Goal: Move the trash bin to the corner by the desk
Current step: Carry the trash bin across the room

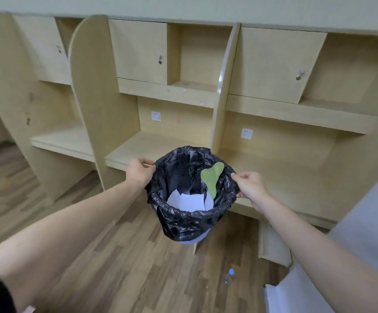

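A round pale trash bin lined with a crinkled black plastic bag (190,220) is held in the air above the wood-plank floor (115,256), in front of a row of light wooden benches with shelves and cupboards (280,177). Its rim is gripped on opposite sides: the left hand (139,171) is clenched on the left edge of the liner, the right hand (249,185) pinched on the right edge. Inside the bin, torn sheets of white paper (189,202) are seen at the bottom, and a green leaf-shaped scrap (213,177) rests against the inner right wall. On the floor below, a clear plastic bottle with a blue cap (228,276) lies near the bench's upright panel (271,242).
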